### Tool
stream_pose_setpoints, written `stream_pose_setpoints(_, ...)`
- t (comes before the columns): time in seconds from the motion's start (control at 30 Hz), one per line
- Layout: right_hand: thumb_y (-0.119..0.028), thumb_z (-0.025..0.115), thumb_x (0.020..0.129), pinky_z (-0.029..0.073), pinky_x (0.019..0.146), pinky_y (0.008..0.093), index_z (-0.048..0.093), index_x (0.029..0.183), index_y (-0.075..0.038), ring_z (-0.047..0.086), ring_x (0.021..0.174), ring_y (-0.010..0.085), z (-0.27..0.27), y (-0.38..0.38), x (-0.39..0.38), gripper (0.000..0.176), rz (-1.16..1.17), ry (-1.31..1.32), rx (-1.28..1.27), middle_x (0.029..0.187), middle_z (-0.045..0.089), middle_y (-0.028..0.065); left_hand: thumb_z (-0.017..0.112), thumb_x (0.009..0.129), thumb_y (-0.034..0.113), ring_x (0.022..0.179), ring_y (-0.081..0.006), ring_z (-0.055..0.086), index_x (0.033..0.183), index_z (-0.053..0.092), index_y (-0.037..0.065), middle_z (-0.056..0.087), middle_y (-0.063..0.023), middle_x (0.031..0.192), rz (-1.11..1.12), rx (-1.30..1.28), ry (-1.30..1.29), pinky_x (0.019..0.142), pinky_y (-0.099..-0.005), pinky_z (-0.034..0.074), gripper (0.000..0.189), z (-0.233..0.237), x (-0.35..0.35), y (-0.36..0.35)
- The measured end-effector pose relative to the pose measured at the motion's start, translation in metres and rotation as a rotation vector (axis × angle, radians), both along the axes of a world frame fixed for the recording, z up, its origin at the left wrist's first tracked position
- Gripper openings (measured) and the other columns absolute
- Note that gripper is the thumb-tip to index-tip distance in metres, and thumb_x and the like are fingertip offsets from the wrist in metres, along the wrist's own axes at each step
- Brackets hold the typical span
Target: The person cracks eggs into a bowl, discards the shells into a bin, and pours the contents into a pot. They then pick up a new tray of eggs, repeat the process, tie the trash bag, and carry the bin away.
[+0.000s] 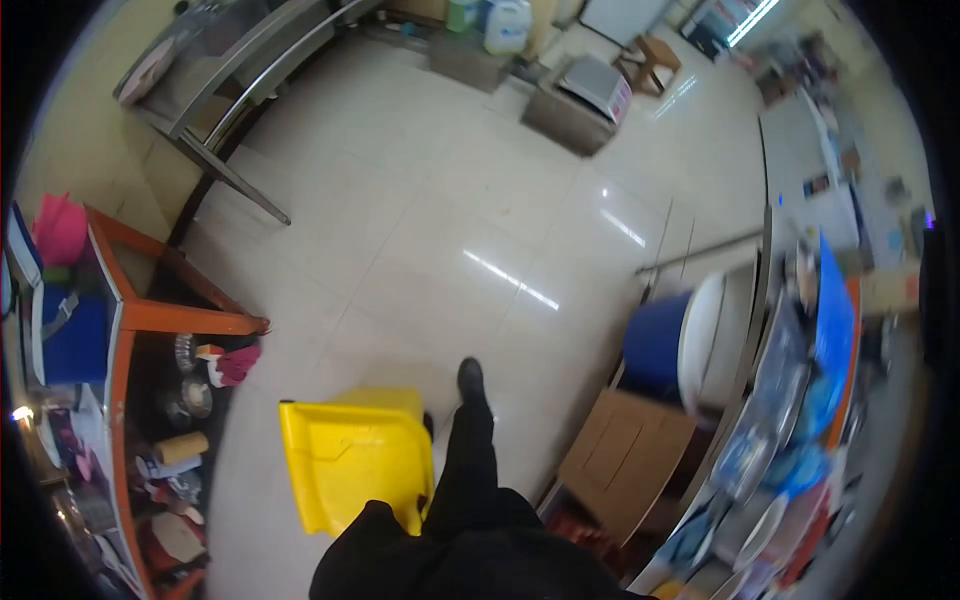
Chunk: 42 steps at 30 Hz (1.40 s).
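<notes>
Neither of my hands can be made out in the head view. Dark clothing covers my body at the bottom, and one leg with a dark shoe stretches forward on the pale tiled floor (pixel 400 250). Just left of that leg is a yellow plastic object (pixel 355 460), partly overlapped by the dark clothing at its lower right. Whether a hand touches it is hidden.
An orange-framed shelf (pixel 180 318) with a blue box (pixel 75 335) stands at left. On the right are a cardboard box (pixel 628 455), a blue drum (pixel 655 335) and a cluttered counter. Farther off are a scale (pixel 592 80), a brown stool (pixel 652 62) and a metal table (pixel 235 180).
</notes>
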State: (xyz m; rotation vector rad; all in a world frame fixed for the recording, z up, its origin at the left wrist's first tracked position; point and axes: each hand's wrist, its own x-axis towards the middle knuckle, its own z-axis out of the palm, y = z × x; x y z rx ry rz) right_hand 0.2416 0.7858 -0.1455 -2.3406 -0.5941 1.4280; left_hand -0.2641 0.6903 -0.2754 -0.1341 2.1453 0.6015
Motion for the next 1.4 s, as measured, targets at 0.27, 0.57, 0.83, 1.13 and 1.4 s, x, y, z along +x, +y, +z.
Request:
stream_pose_setpoints(0.27,-0.014,0.063,0.075,0.048,0.084,0.0429,0.050,0.124,0.000,0.058,0.100,0.0296,0.045,0.238,-0.037,0.053,0.391,-0.168,-0.084,0.115,0.060,0.0163,0.053,0.075,0.070,0.121,-0.0336,0.045,0.138,0.039,0.008,0.050,-0.0172,0.129,0.524,0.341,-0.170,0.099,-0.0549,0.037,0.089,0.029,0.032,0.143)
stream_pose_setpoints(0.57,-0.013,0.063,0.074,0.049,0.082,0.0423,0.051,0.124,0.000,0.059,0.097,0.0286,0.000,0.589,-0.203,0.053,1.365,-0.386,0.021,0.113,0.061,0.0157,0.054,0.081,0.062,0.122,-0.0305,0.045,0.134,0.044,0.007,0.053,-0.0146,0.129,1.512,0.884,0.145,0.101,-0.0536,0.036,0.077,-0.053,0.093,0.145)
stream_pose_setpoints(0.83,-0.011,0.064,0.074,0.049,0.080,0.0417,0.051,0.124,0.000,0.060,0.095,0.0277,-0.120,0.814,-0.506,0.053,2.639,-0.171,0.096,0.112,0.061,0.0151,0.063,0.087,0.039,0.082,-0.0176,0.061,0.113,0.057,0.013,0.063,-0.0043,0.097,2.010,0.771,0.928,0.068,-0.0313,0.051,0.037,-0.090,0.182,0.273)
stream_pose_setpoints(1.13,-0.009,0.064,0.073,0.050,0.078,0.0411,0.051,0.123,0.000,0.060,0.093,0.0267,-0.127,0.713,-0.655,0.053,3.613,0.160,0.584,0.111,0.062,0.0145,0.072,0.081,0.029,0.107,-0.0238,0.060,0.126,0.050,-0.004,0.061,-0.0155,0.118,2.679,0.866,1.149,0.094,-0.0350,0.046,0.060,-0.056,0.291,0.586)
stream_pose_setpoints(1.4,-0.008,0.064,0.072,0.050,0.077,0.0405,0.051,0.123,0.000,0.061,0.091,0.0258,-0.083,0.588,-0.612,0.053,4.088,0.547,0.856,0.110,0.062,0.0139,0.078,0.076,0.027,0.096,-0.0234,0.064,0.118,0.055,-0.007,0.064,-0.0167,0.110,3.330,0.477,1.159,0.087,-0.0330,0.050,0.059,-0.069,0.392,0.966)
